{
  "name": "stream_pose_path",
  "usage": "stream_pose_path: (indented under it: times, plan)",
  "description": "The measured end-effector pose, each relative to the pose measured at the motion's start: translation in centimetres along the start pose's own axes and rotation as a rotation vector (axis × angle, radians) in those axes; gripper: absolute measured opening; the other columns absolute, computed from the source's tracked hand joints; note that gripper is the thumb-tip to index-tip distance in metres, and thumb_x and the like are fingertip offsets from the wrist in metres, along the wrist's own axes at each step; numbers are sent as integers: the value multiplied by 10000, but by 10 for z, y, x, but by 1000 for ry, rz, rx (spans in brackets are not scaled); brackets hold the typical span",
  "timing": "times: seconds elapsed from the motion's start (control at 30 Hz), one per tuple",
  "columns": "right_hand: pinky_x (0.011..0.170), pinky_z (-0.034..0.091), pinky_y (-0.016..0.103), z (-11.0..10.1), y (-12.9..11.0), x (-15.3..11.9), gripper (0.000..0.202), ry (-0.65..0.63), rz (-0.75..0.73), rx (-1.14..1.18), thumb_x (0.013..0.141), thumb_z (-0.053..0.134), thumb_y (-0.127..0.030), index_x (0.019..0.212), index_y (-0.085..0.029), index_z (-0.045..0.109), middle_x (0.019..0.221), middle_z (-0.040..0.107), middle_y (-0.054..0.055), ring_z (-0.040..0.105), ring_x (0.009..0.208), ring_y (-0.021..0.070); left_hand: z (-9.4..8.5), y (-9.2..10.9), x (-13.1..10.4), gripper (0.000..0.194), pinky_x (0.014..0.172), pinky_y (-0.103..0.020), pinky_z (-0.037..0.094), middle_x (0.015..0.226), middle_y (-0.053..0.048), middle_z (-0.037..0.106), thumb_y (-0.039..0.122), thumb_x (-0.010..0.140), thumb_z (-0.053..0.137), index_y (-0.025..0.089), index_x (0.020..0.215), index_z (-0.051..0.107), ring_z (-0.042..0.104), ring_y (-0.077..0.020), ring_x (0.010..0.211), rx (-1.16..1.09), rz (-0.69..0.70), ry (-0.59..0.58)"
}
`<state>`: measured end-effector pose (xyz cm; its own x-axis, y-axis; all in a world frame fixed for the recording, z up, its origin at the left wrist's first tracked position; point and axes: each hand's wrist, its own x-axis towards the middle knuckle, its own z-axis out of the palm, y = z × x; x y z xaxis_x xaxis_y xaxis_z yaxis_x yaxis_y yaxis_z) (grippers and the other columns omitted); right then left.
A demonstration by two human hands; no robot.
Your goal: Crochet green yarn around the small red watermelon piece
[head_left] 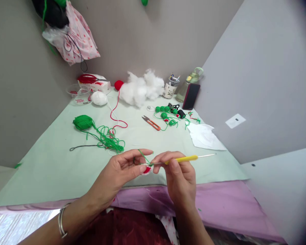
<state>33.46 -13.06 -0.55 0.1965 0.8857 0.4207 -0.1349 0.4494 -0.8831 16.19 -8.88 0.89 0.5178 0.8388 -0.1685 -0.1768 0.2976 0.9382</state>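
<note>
Between thumb and fingers, my left hand pinches a small crocheted piece, red in the middle with a white edge and some green at the top. A green strand runs up from it over my left index finger. My right hand grips a crochet hook by its yellow handle; its thin tip reaches the top edge of the piece. A green yarn ball lies at the left, with a loose green tangle beside it.
Behind are a white yarn ball, a red yarn ball and white stuffing. Orange snips, small green balls, white paper, a phone, a bottle and a pen cup also stand or lie there.
</note>
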Motion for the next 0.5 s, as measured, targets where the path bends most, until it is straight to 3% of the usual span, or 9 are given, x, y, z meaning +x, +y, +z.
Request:
stream_pose_path:
  times: [0.13,0.3,0.5]
  plan:
    - [695,570,350,-3,-5,-5,218,-67,-99,-139,1025,452,-224,1000,-206,668,935,721,66,668,718,164,0,1,-1,281,744,-211,453,839,14,609,293,845,744,307,1125,765,547,-117,795,49,40,16]
    - [806,573,375,-6,-8,-12,239,-151,-299,-434,1001,452,-134,1096,-209,659,957,727,78,697,945,209,3,3,1,291,806,-231,482,844,14,614,272,823,762,301,1113,769,572,-125,821,129,103,68]
    - [750,613,336,-4,-2,-14,269,-218,-542,-738,992,457,-135,1217,-200,588,1096,717,145,703,966,202,5,-2,-1,324,859,-249,487,866,16,620,257,849,735,319,1167,741,578,-134,848,267,240,182]
